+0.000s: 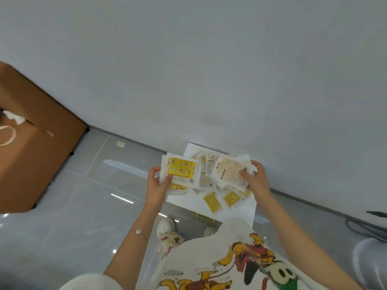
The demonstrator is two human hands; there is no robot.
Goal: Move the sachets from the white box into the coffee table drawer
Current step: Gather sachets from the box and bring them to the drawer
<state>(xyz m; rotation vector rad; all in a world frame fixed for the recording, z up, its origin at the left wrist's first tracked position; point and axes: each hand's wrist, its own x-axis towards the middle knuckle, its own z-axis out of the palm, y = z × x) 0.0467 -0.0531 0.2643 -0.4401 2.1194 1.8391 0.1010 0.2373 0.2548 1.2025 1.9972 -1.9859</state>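
Left hand (156, 183): thumb on top and fingers beneath, pinching the near edge of a yellow-faced stack (181, 171) of sachets, held above the left side of the white box (240, 208). Right hand (257, 178): same pinch on a pale stack (230, 172), above the box's right side.

Handling, as judged: the packets look thin, light and flexible, with a glossy film likely to slide. A fanned stack could shed packets, so grip across the stack's middle or square it up first.

Loose sachets (212, 203) lie inside the box, which sits on the floor against the wall (188, 70).

Not determinable: the count in either stack, the box's depth, and the print on the pale packets. A brown unit (31, 143), well left of the box, is cut off by the frame. No drawer is visible.
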